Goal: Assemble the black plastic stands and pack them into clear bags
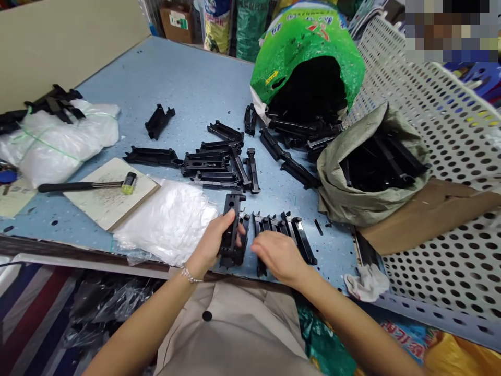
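My left hand (216,237) is closed around a black plastic bracket-like part (231,230), long and narrow with a slotted face, held upright at the table's front edge. Another black part (244,230) stands just right of it, partly behind my fingers. My right hand (279,255) is curled over the near side of a row of similar black parts (299,237) lying side by side. Its fingertips are turned under, so what they grip, if anything, is hidden. Beyond both hands lies a loose heap of the same black parts (211,164).
Left are clear plastic bags (168,222), a board (94,201) with a hammer (88,186), and a tied white bundle (58,141). Right, a green sack (305,31) and an olive sack (336,172) hold black parts, beside a white perforated crate (434,120).
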Demonstrator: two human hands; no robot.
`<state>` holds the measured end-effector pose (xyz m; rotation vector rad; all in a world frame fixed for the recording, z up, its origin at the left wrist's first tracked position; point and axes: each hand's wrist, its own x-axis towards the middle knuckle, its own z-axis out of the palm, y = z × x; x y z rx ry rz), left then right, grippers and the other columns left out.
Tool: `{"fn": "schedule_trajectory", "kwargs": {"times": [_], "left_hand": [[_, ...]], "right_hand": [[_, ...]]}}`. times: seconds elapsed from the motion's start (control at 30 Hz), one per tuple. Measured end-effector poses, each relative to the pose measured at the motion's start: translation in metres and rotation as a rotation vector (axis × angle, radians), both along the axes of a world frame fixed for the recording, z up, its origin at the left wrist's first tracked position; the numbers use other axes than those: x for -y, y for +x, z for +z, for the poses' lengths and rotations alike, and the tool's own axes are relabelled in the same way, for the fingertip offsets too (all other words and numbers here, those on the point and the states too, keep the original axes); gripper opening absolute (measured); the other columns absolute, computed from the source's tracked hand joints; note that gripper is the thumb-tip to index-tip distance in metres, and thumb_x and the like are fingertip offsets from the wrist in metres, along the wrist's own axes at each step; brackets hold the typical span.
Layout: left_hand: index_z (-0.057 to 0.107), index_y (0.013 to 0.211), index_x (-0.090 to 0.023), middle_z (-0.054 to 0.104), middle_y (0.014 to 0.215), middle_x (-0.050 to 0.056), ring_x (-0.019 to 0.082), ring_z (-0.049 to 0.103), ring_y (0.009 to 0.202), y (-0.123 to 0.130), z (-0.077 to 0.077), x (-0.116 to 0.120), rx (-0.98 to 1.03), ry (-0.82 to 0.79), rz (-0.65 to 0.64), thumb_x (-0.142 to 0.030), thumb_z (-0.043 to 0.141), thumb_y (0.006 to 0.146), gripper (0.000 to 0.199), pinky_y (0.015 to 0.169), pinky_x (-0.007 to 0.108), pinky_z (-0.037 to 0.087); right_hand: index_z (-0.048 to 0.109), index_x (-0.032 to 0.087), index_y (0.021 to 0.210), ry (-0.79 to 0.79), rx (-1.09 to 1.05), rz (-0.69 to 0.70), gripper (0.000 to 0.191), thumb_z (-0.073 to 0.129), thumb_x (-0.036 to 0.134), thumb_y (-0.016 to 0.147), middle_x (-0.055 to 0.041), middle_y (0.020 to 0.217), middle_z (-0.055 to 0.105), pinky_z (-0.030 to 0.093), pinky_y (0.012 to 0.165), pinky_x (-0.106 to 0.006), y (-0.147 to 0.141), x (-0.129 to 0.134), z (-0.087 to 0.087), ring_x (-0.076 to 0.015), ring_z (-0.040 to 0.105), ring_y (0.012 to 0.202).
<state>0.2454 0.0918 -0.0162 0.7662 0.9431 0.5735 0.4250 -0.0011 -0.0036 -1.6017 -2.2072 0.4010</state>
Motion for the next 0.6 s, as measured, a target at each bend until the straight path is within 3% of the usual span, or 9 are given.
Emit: {"fn": "schedule_trajectory", "kwargs": {"times": [0.07,0.13,0.23,0.3,0.37,0.47,0.6], "left_hand": [[0.063,0.077,-0.013,0.061,0.055,0.003,0.013,0.056,0.046,-0.017,-0.010,0.000,-0.158,0.046,-0.026,-0.061,0.062,0.076,0.048,0.043,0.021,0.042],[0.063,0.079,-0.013,0.062,0.056,0.003,0.013,0.057,0.046,-0.027,-0.021,0.002,-0.194,-0.004,-0.032,-0.061,0.063,0.076,0.048,0.043,0.021,0.043],[0.064,0.088,-0.012,0.065,0.064,0.003,0.013,0.059,0.048,-0.017,-0.036,0.008,-0.070,-0.130,0.045,-0.060,0.063,0.076,0.050,0.046,0.022,0.046],[0.063,0.095,-0.012,0.065,0.068,0.002,0.012,0.059,0.050,0.000,-0.042,0.010,0.014,-0.160,0.141,-0.057,0.065,0.076,0.048,0.050,0.022,0.048],[0.062,0.100,-0.013,0.066,0.073,0.004,0.012,0.061,0.053,0.013,-0.043,0.008,0.105,-0.175,0.216,-0.052,0.064,0.079,0.045,0.052,0.022,0.050],[0.062,0.103,-0.012,0.069,0.081,0.008,0.012,0.061,0.057,0.012,-0.033,0.003,0.275,-0.222,0.200,-0.050,0.058,0.083,0.043,0.052,0.022,0.050],[0.065,0.105,-0.009,0.070,0.080,0.014,0.012,0.057,0.046,-0.015,-0.010,0.003,0.427,-0.354,-0.159,-0.058,0.046,0.085,0.056,0.039,0.020,0.041]], "right_hand": [[0.061,0.019,0.101,-0.040,0.062,-0.240,0.037,0.031,0.042,0.100,-0.0104,0.095,0.064,0.048,0.078,-0.037,0.020,0.014,-0.010,-0.0227,0.059,0.089],[0.055,0.019,0.123,-0.042,0.150,-0.435,0.042,0.036,0.047,0.097,-0.0175,0.122,0.056,0.048,0.086,-0.048,0.040,0.025,-0.026,-0.0317,0.054,0.111],[0.042,0.017,0.139,-0.035,0.162,-0.465,0.054,0.038,0.048,0.095,-0.0218,0.145,0.035,0.045,0.094,-0.058,0.057,0.027,-0.054,-0.0380,0.039,0.130],[0.043,0.017,0.139,-0.028,0.130,-0.417,0.052,0.039,0.045,0.096,-0.0211,0.147,0.033,0.041,0.099,-0.060,0.059,0.018,-0.063,-0.0381,0.035,0.134],[0.047,0.018,0.136,0.020,0.100,-0.429,0.048,0.041,0.043,0.095,-0.0203,0.144,0.038,0.038,0.102,-0.064,0.056,0.006,-0.057,-0.0389,0.034,0.135],[0.048,0.022,0.135,0.100,-0.029,-0.441,0.043,0.044,0.038,0.095,-0.0181,0.138,0.044,0.038,0.103,-0.062,0.041,-0.005,-0.029,-0.0362,0.039,0.131],[0.029,0.026,0.146,0.047,-0.224,-0.131,0.056,0.048,0.028,0.094,-0.0149,0.146,0.037,0.048,0.100,-0.048,0.012,-0.013,0.008,-0.0282,0.041,0.132]]}}
